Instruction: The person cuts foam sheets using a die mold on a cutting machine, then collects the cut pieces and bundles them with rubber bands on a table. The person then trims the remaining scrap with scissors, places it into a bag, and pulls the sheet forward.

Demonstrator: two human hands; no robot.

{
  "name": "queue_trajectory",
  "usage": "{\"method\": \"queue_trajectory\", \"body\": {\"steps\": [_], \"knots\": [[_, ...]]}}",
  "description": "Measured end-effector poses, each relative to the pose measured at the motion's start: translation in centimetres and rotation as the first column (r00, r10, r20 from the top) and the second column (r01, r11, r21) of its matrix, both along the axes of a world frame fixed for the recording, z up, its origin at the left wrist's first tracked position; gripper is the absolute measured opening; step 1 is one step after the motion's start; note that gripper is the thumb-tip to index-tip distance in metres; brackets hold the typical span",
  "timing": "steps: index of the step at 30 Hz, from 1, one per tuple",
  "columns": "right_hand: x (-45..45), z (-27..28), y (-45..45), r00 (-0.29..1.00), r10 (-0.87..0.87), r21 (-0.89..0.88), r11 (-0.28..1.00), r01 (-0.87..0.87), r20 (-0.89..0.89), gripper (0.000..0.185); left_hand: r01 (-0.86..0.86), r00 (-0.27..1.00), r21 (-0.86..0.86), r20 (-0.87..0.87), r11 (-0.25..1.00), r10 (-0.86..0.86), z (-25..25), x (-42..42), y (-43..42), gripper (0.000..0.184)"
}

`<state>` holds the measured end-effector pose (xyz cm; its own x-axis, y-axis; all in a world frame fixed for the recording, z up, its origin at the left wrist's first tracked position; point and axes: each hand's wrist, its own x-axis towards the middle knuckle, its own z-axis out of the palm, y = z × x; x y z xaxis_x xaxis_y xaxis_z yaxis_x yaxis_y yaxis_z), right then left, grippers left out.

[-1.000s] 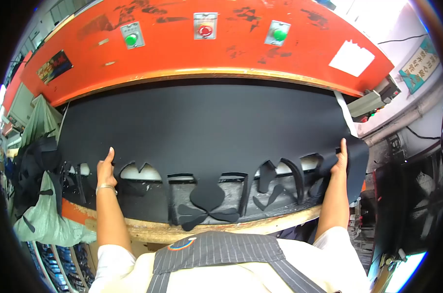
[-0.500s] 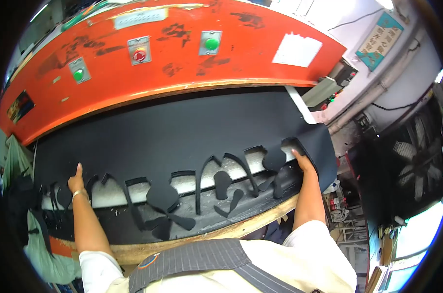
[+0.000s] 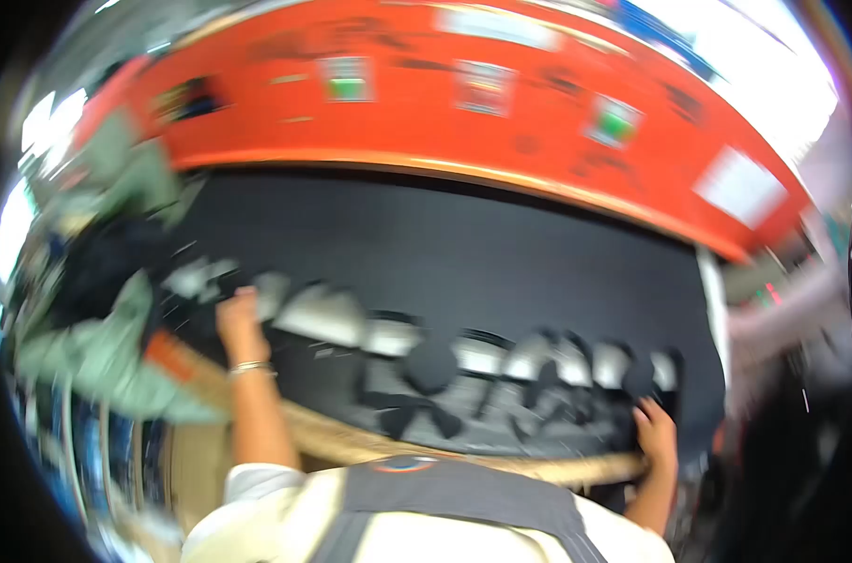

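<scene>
A wide black sheet [image 3: 426,235], foam-like, lies on the machine bed, with shaped cut-outs along its near side. At its left part, my left hand [image 3: 240,321] is closed on the near edge among the cut-outs; a bracelet is on that wrist. My right hand [image 3: 659,435] has its fingers bent around the near edge at the right end, below the last cut-outs. Between the hands, loose black cut pieces [image 3: 412,413] lie on the grey bed along the front. Motion blur softens both hands, and the fingertips under the sheet are hidden.
An orange machine beam [image 3: 407,103] with green and red buttons spans the far side, low over the sheet. A wooden front edge [image 3: 337,436] runs before my body. Pale green cloth [image 3: 116,361] hangs at the left.
My view has swung left, so the machine appears shifted right and is blurred. Both hands stay at the sheet's near edge; the right hand is now lower, closer to the wooden edge.
</scene>
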<state>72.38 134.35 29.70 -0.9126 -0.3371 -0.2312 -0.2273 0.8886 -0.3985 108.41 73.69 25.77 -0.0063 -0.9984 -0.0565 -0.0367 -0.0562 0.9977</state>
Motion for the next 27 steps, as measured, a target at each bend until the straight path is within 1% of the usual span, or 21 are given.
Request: {"method": "queue_trajectory", "body": {"steps": [1, 2, 3, 5, 7, 9, 10, 11, 12, 13, 14, 15, 16, 17, 19, 20, 21, 23, 25, 26, 27], "knots": [[-1.0, -2.3, 0.1, 0.995, -0.046, -0.204, 0.979, 0.027, -0.093, 0.034, -0.037, 0.990, 0.052, -0.132, 0.998, 0.044, 0.6, 1.8, 1.0, 0.020], [-2.3, -1.1, -0.9, 0.966, -0.225, -0.184, 0.952, 0.245, 0.124, 0.032, -0.074, 0.961, 0.104, -0.257, 0.992, 0.098, 1.2, 3.5, 2.0, 0.020], [-5.6, -3.5, 1.0, 0.973, -0.228, -0.200, 0.952, 0.232, 0.042, 0.038, -0.103, 0.972, 0.110, -0.201, 0.989, 0.124, 0.5, 5.7, 1.0, 0.021], [-11.8, -8.0, 3.9, 0.886, -0.167, -0.123, 0.985, 0.125, -0.433, 0.057, -0.229, 0.958, 0.029, -0.173, 0.973, 0.230, 1.1, 7.8, -0.7, 0.021], [-13.5, -6.8, 2.0, 0.817, -0.234, -0.180, 0.970, 0.162, -0.528, 0.059, -0.270, 0.942, -0.003, -0.211, 0.963, 0.263, 1.6, 9.0, -3.2, 0.018], [-15.1, -6.2, 0.7, 0.861, -0.297, -0.248, 0.946, 0.207, -0.413, 0.061, -0.273, 0.960, -0.087, -0.099, 0.958, 0.264, 1.3, 9.1, -6.1, 0.019], [-16.4, -7.3, 0.8, 0.923, -0.266, -0.249, 0.948, 0.197, -0.279, 0.060, -0.292, 0.949, -0.147, 0.080, 0.945, 0.305, 1.3, 8.8, -7.6, 0.022], [-19.1, -9.3, 1.9, 0.964, -0.226, -0.249, 0.950, 0.186, -0.143, 0.059, -0.245, 0.907, -0.307, 0.264, 0.920, 0.329, -0.4, 9.1, -10.0, 0.027], [-20.3, -9.0, 1.6, 0.964, -0.216, -0.251, 0.952, 0.173, -0.152, 0.059, -0.221, 0.876, -0.319, 0.350, 0.922, 0.331, -0.3, 8.8, -10.9, 0.028], [-21.3, -8.6, 1.4, 0.972, -0.226, -0.220, 0.947, 0.235, 0.065, 0.060, -0.195, 0.838, -0.327, 0.435, 0.925, 0.330, -0.4, 8.5, -11.8, 0.029], [-21.6, -8.0, 0.9, 0.930, -0.236, -0.172, 0.941, 0.291, 0.280, 0.060, -0.204, 0.839, -0.323, 0.428, 0.924, 0.335, -0.8, 8.7, -13.0, 0.029], [-21.8, -7.4, 0.6, 0.933, -0.233, -0.172, 0.943, 0.286, 0.272, 0.060, -0.150, 0.776, -0.306, 0.552, 0.940, 0.304, -1.3, 8.7, -14.2, 0.033], [-21.4, -6.7, 0.2, 0.824, -0.338, -0.198, 0.864, 0.464, 0.454, 0.060, -0.093, 0.698, -0.281, 0.665, 0.955, 0.264, -1.7, 8.5, -15.4, 0.036], [-20.7, -5.7, -0.5, 0.669, -0.408, -0.185, 0.753, 0.631, 0.621, 0.060, -0.090, 0.704, -0.274, 0.662, 0.957, 0.256, -1.6, 8.2, -16.5, 0.036], [-20.9, -5.4, -0.4, 0.636, -0.410, -0.132, 0.766, 0.629, 0.654, 0.059, -0.112, 0.600, -0.173, 0.773, 0.978, 0.206, -1.5, 7.4, -18.1, 0.043], [-21.5, -6.7, -0.1, 0.712, -0.402, -0.184, 0.785, 0.591, 0.576, 0.057, -0.158, 0.579, -0.219, 0.770, 0.963, 0.270, -2.0, 6.7, -18.6, 0.053], [-22.2, -7.8, 0.4, 0.780, -0.390, -0.230, 0.805, 0.547, 0.489, 0.058, -0.152, 0.586, -0.208, 0.768, 0.966, 0.257, -2.0, 6.4, -19.6, 0.053], [-19.9, -7.3, -1.2, 0.756, -0.329, -0.297, 0.774, 0.559, 0.566, 0.066, -0.053, 0.625, -0.033, 0.779, 0.998, 0.059, -1.4, 6.7, -21.9, 0.059], [-16.8, -4.7, -4.1, 0.771, -0.317, -0.284, 0.798, 0.531, 0.552, 0.068, -0.015, 0.759, 0.138, 0.647, 0.990, -0.079, -0.2, 6.4, -23.2, 0.065], [-15.0, -1.8, -5.7, 0.706, -0.384, -0.188, 0.788, 0.587, 0.595, 0.067, 0.059, 0.753, 0.371, 0.593, 0.927, -0.285, 3.0, 6.1, -22.6, 0.067], [-15.1, -1.4, -5.4, 0.697, -0.401, -0.171, 0.784, 0.597, 0.595, 0.067, 0.083, 0.812, 0.412, 0.500, 0.908, -0.302, 1.8, 6.6, -24.8, 0.067]]}}
